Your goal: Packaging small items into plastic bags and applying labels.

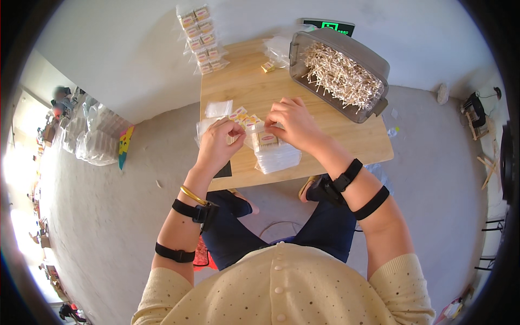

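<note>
On the table, a clear plastic bag of cotton swabs with a small label (266, 139) lies on top of a neat stack of flat clear bags (278, 161). My right hand (292, 123) bends over the upper right of this bag, its fingertips closed on the bag's upper edge. Just left of it is my left hand (219, 141), with thumb and fingers curled together in a pinch. Whatever sits between those fingertips is too small to make out. Beyond both hands lie loose yellow-and-white label cards (241, 116), partly covered by clear plastic.
A grey bin (299, 73) heaped with loose cotton swabs (346, 76) stands at the table's back right, before a display with green digits (329, 25). Packed swab bags (200, 40) stand stacked at the back left corner. Empty clear bags (219, 108) lie left of the labels.
</note>
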Motion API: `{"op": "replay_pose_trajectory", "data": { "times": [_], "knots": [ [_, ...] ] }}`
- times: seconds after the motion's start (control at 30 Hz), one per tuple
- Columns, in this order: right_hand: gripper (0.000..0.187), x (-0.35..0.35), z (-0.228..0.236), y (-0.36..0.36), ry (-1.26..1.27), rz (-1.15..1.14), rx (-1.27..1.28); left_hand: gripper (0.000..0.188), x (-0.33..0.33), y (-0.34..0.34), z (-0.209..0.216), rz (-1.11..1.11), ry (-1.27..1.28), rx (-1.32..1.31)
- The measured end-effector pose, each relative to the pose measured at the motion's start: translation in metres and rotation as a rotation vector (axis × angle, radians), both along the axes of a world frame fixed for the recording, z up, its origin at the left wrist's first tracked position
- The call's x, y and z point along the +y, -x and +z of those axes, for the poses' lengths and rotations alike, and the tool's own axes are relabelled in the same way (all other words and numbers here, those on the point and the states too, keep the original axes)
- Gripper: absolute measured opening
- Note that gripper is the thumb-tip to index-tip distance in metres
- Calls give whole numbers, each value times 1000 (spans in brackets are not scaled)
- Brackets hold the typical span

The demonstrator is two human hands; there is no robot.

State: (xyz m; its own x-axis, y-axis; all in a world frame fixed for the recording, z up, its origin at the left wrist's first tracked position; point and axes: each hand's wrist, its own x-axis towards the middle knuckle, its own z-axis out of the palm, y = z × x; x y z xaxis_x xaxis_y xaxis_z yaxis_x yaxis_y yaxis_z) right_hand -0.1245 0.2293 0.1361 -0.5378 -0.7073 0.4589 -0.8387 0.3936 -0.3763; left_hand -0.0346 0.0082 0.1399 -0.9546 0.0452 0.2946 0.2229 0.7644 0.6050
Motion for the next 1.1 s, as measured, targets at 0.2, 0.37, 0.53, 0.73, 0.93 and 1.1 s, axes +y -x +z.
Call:
{"op": "replay_pose_trajectory", "data": {
  "times": [0.2, 0.37, 0.53, 0.73, 0.93, 1.1],
  "knots": [
    [9, -2, 1, 0, 9, 15, 8, 9, -3, -1, -1, -8, -1, 35],
    [9, -3, 3, 0, 2, 4, -30, 9, -4, -2, -1, -13, -13, 42],
    [9, 0, 1, 1, 3, -5, -38, 11, 8, 4, 0, -7, 24, 116],
    [9, -3, 3, -1, -1, -3, -35, 8, 21, 16, -11, -17, 94, 141],
    [11, -4, -4, -2, -1, -27, -29, 8, 24, 17, -15, -14, 91, 163],
    [11, -2, -4, -2, 20, -30, -15, 9, 27, 15, -15, 1, 83, 155]
  ]
}}
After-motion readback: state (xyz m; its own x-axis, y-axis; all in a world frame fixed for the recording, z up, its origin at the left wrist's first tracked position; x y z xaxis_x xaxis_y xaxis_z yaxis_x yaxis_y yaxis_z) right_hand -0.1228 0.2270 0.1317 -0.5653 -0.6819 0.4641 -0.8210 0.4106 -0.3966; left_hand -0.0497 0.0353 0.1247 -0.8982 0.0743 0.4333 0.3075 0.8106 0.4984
